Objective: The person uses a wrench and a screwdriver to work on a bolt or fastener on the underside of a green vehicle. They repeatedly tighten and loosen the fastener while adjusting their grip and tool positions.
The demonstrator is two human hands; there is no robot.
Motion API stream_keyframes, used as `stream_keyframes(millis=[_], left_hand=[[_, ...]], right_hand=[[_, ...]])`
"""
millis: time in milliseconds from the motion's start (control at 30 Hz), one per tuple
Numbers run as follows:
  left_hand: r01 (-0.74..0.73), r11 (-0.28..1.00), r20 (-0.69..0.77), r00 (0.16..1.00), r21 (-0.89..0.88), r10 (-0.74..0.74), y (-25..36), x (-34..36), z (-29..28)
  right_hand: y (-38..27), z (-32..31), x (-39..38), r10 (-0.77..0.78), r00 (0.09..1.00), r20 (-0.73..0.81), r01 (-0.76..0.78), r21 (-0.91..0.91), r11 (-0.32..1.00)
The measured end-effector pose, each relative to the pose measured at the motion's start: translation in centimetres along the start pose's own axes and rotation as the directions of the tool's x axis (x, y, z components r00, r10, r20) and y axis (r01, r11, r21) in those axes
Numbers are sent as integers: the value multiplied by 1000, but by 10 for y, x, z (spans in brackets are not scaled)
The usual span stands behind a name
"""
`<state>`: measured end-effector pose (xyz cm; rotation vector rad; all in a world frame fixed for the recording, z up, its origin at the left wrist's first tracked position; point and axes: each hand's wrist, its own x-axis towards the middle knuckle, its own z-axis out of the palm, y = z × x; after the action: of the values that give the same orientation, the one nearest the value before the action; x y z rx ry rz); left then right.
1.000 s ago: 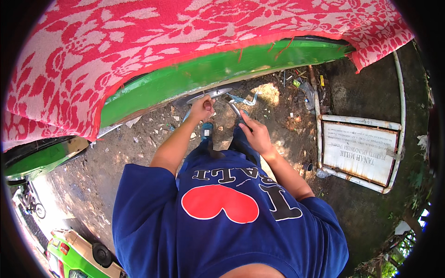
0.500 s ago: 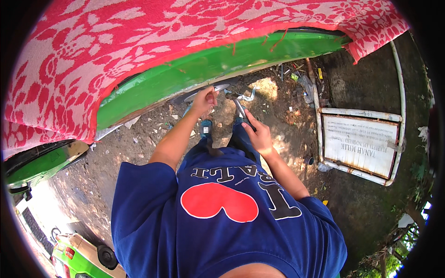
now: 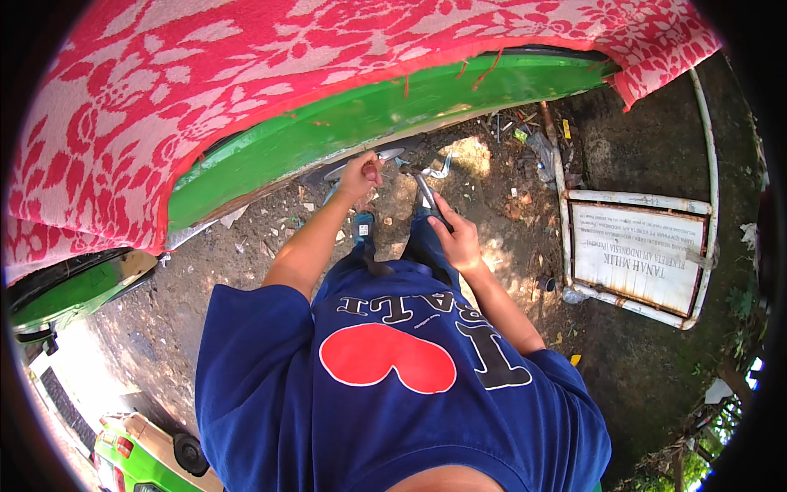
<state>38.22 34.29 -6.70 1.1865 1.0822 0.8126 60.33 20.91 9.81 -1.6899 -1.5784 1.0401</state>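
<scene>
Near the green car's [image 3: 344, 131] lower edge, our left hand [image 3: 355, 182] grips a brown handle [image 3: 370, 171]. Our right hand [image 3: 459, 243], farther from that edge, grasps the hammer [image 3: 425, 190], its shaft slanting carward, head right of the handle, apart.

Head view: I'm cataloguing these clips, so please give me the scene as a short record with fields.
Left grip: closed around a brown-ended object, its full shape hidden
Right grip: closed around a hammer-like metal tool
Near left grip: silver round part, partly hidden behind it
Vehicle: green body panel, partly covered by a red-and-pink floral cloth
Ground: littered dirt
Right side: white-framed sign
Lower left: green-and-tan vehicle
</scene>
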Motion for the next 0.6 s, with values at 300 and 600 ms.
stream_keyframes(millis=[300,600], left_hand=[[-26,999,-23,999,19,27,5,0,1],[19,999,-57,998,33,-17,11,0,2]], right_hand=[[-4,-2,5,12,999,29,-12,11,1000],[-4,-2,10,-8,999,36,8,7,1000]])
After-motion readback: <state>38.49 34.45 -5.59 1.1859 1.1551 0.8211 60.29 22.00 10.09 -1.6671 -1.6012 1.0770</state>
